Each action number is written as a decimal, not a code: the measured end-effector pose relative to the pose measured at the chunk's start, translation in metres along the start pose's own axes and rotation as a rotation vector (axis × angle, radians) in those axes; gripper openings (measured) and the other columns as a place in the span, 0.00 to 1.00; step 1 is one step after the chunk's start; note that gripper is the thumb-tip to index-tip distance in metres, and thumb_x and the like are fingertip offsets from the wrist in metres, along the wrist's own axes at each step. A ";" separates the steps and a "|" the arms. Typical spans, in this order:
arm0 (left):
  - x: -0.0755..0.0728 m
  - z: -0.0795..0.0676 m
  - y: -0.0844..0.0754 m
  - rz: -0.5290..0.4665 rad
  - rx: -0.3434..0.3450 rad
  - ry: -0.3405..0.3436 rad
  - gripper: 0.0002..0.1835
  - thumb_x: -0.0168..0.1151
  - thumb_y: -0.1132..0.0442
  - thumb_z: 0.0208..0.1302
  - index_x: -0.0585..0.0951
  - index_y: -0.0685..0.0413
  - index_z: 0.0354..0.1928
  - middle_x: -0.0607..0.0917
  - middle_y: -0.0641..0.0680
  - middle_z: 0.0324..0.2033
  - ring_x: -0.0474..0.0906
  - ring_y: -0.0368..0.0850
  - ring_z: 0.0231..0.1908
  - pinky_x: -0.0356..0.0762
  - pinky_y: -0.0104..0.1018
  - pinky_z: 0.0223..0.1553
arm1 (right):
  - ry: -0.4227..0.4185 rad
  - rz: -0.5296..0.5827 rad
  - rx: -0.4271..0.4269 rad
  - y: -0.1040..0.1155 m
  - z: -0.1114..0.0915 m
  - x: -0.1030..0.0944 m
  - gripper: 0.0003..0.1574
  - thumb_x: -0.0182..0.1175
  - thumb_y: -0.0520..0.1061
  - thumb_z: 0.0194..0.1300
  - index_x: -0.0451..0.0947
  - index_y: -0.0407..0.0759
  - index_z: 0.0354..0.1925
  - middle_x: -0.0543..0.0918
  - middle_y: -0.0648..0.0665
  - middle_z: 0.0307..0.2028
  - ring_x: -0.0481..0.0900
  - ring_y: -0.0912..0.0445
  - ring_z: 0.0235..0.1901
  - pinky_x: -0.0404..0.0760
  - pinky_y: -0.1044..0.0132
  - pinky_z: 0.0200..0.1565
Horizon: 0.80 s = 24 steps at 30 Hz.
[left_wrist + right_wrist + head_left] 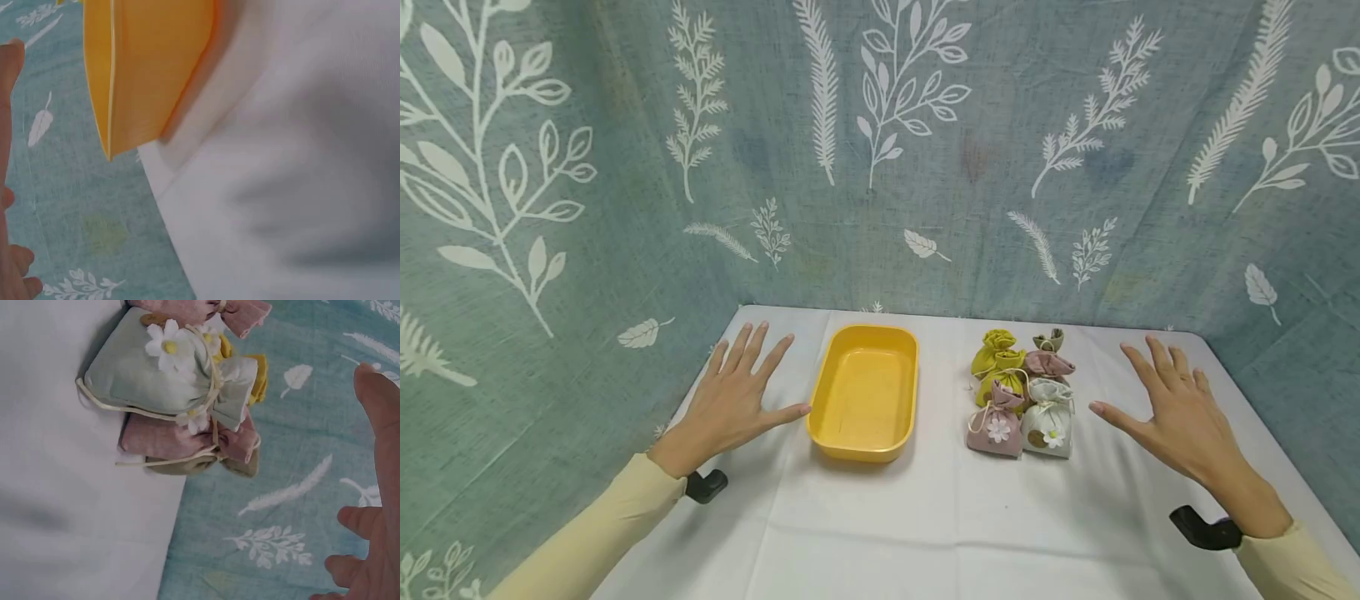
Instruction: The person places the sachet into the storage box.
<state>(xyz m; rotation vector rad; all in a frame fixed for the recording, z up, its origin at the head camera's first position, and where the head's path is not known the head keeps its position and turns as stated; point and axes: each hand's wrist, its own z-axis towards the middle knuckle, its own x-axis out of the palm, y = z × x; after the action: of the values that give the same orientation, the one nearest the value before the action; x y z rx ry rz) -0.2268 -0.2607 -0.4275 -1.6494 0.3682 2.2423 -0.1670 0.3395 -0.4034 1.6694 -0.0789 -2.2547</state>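
Note:
Fingers spread, my left hand (730, 404) is held above the table beside a yellow plastic tray (863, 454), its thumb near the tray's left rim. The tray holds nothing; its side also shows in the left wrist view. On the right, my right hand (1183, 412) is spread in the same way and holds nothing. Nearest to it is a pale grey-green drawstring pouch (1048, 417) with a white flower. Beside that stands a pink pouch (996, 429). Behind them are yellow-green pouches (997, 350), another pink pouch (1048, 363) and a partly hidden olive pouch (1051, 340).
A white cloth covers the table (880, 533). Behind and at both sides hangs a blue-green curtain (970, 208) printed with white leaves. Black wrist mounts show under the left wrist (706, 486) and the right wrist (1206, 529).

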 end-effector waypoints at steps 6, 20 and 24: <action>0.004 0.002 -0.005 -0.157 -0.002 0.011 0.50 0.54 0.26 0.67 0.57 0.46 0.81 0.62 0.66 0.76 0.56 0.68 0.74 0.54 0.68 0.70 | 0.068 0.037 0.077 0.006 0.000 0.002 0.62 0.62 0.73 0.67 0.50 0.44 0.82 0.59 0.25 0.75 0.58 0.24 0.70 0.64 0.20 0.56; 0.026 0.005 -0.012 -0.637 -0.076 0.122 0.35 0.64 0.42 0.72 0.69 0.48 0.74 0.78 0.58 0.64 0.79 0.55 0.57 0.79 0.58 0.56 | 0.115 0.188 0.119 0.009 -0.001 0.028 0.46 0.61 0.68 0.72 0.69 0.37 0.71 0.83 0.31 0.55 0.83 0.33 0.49 0.83 0.39 0.41; 0.035 0.004 -0.011 -0.667 -0.107 0.146 0.32 0.65 0.44 0.71 0.71 0.46 0.72 0.81 0.59 0.61 0.81 0.53 0.54 0.80 0.55 0.54 | 0.125 0.229 0.131 0.009 -0.004 0.038 0.42 0.61 0.66 0.72 0.71 0.38 0.69 0.84 0.32 0.53 0.84 0.36 0.48 0.84 0.40 0.41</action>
<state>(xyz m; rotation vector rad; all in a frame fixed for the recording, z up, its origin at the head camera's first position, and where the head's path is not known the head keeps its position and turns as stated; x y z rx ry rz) -0.2356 -0.2454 -0.4598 -1.6706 -0.2492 1.6694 -0.1713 0.3205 -0.4371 1.7640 -0.3753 -2.0103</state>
